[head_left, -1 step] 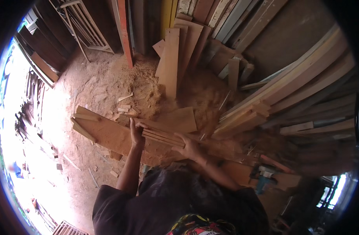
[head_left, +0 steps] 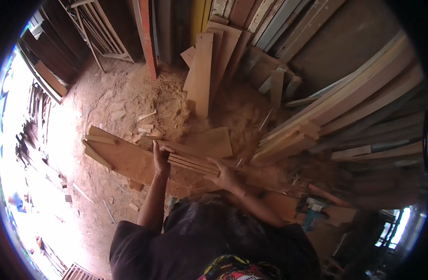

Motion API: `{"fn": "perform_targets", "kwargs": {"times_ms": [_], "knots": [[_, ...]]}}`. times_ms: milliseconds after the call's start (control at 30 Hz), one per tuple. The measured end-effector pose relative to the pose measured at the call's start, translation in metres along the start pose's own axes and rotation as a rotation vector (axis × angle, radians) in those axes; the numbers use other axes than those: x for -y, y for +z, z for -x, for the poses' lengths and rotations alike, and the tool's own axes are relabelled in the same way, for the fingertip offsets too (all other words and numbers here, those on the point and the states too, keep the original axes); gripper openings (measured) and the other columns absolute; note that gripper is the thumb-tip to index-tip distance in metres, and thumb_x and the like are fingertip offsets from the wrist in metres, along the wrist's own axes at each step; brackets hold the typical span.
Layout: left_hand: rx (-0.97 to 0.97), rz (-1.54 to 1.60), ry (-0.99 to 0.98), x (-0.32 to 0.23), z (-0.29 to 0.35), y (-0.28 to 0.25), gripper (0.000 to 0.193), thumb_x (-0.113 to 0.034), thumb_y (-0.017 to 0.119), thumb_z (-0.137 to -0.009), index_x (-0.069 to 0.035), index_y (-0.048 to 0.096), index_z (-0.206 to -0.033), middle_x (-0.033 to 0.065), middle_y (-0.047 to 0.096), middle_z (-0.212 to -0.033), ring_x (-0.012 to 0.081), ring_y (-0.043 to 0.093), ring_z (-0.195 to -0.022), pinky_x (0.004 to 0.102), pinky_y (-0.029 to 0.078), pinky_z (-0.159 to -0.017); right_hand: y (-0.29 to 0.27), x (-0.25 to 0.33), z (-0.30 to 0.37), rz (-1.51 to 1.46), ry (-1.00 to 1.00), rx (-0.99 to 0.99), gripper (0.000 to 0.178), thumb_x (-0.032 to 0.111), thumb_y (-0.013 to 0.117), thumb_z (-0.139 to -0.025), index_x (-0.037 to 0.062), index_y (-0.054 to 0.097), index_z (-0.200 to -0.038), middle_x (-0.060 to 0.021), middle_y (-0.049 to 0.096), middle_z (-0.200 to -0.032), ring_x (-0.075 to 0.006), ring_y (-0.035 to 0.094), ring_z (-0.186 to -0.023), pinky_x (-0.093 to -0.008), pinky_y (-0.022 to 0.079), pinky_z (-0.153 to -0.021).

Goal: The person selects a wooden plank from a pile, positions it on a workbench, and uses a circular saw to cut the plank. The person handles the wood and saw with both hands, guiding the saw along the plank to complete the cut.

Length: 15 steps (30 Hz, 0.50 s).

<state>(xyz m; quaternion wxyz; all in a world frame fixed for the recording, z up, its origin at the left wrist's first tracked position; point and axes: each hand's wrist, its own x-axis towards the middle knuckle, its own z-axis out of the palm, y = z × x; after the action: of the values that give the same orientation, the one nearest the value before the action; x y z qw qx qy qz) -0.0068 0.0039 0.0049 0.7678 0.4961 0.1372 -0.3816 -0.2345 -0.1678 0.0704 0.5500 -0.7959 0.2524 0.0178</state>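
Observation:
A small stack of thin wooden strips (head_left: 191,163) is held level between my two hands, with the edges of the strips lying side by side. My left hand (head_left: 161,157) grips the left end, thumb raised along it. Wrapped round the right end is my right hand (head_left: 226,178), its fingers partly hidden by the strips. Beneath them lies a wide wooden board (head_left: 130,156), dusted with sawdust, with short offcuts (head_left: 101,139) on its left end. Just beyond the strips rests another flat board (head_left: 216,142).
Planks (head_left: 204,70) lean against the far wall. Long timbers (head_left: 344,93) are stacked on the right. A power tool with a teal body (head_left: 312,211) sits on a board at lower right. Sawdust (head_left: 165,100) and wood scraps (head_left: 147,127) cover the ground.

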Motion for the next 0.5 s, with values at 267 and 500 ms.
{"fn": "perform_targets", "kwargs": {"times_ms": [267,500], "knots": [[0.078,0.14,0.073,0.026,-0.046,-0.011,0.077,-0.068,0.05,-0.105,-0.009,0.062,-0.058,0.0107,0.065,-0.064,0.0252,0.064,-0.064,0.0378,0.054,-0.068,0.029,-0.03,-0.025,0.004,0.093,-0.071,0.064,0.026,0.095,-0.082,0.0051,0.069,-0.137,-0.0161,0.074,-0.128,-0.0271,0.071,-0.122,-0.0367,0.056,-0.103],[-0.045,0.187,0.079,-0.03,-0.006,0.048,0.073,-0.063,0.046,-0.106,-0.01,0.057,-0.058,0.0082,0.055,-0.055,0.0235,0.058,-0.056,0.0362,0.051,-0.063,0.005,-0.004,-0.008,0.194,-0.109,-0.166,0.064,0.035,0.096,-0.077,0.0082,0.072,-0.131,-0.0166,0.078,-0.115,-0.0309,0.076,-0.11,-0.0386,0.061,-0.093]]}}
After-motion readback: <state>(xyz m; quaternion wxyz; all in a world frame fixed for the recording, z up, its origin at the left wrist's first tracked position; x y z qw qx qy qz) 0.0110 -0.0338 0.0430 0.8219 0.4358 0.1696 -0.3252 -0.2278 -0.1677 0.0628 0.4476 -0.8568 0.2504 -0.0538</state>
